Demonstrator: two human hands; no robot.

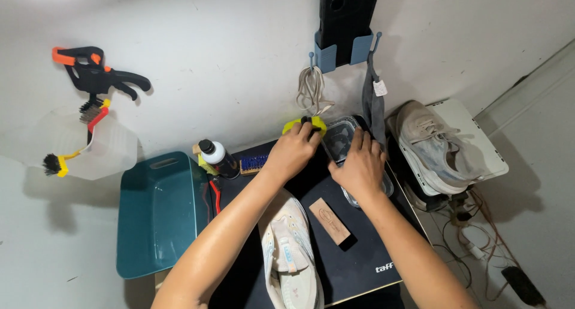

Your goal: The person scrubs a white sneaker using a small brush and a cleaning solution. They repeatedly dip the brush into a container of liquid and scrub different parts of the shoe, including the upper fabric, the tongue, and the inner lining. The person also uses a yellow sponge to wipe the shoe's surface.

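Left hand [292,150] clenched round a yellow brush [304,125] at the back of the black tabletop [359,261]. Right hand [361,165] spread flat, fingers loose, pressing on a clear tub [340,136] just beside it. White shoe [290,255] lying near, under the left forearm.

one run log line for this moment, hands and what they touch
left hand: grips yellow brush | right hand: on clear container | sneaker on black mat | teal basin at left

teal tub [157,213], orange-black clamp [96,74], hanging laces [311,88], wooden block [329,221]
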